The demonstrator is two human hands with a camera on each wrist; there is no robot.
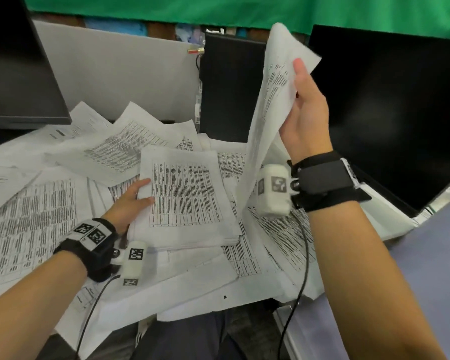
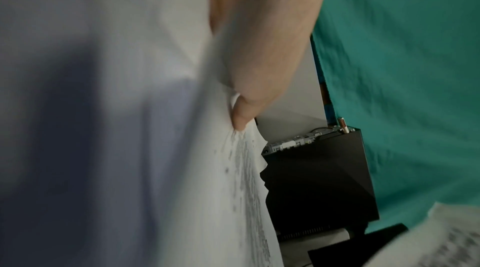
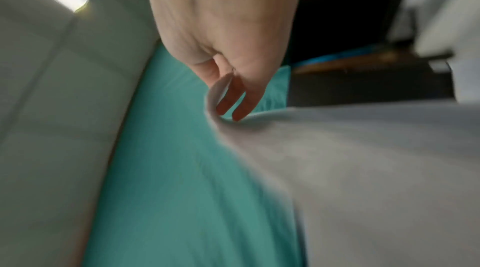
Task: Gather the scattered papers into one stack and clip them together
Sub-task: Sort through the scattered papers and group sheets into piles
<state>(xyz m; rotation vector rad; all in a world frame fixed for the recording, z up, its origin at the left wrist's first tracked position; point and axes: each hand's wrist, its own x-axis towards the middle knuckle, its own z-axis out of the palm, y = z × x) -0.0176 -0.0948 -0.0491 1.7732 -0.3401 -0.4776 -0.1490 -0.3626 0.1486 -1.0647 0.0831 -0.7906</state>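
Observation:
Printed white papers [image 1: 63,209] lie scattered and overlapping across the desk. A gathered stack [image 1: 190,198] sits in the middle; my left hand [image 1: 135,198] grips its left edge, thumb on top and fingers beneath. In the left wrist view the left hand [image 2: 249,90] pinches the paper edge [image 2: 244,158]. My right hand [image 1: 304,110] holds a single printed sheet [image 1: 270,105] lifted upright above the desk's right side. In the right wrist view the right hand [image 3: 231,86] has the blurred sheet [image 3: 363,158] between its fingers. No clip is visible.
A black monitor [image 1: 385,110] stands at the right and another dark screen [image 1: 18,74] at the far left. A black computer box [image 1: 229,84] and grey partition [image 1: 120,66] stand behind the papers. Green cloth [image 1: 218,9] hangs at the back. Wrist-camera cables trail over the front edge.

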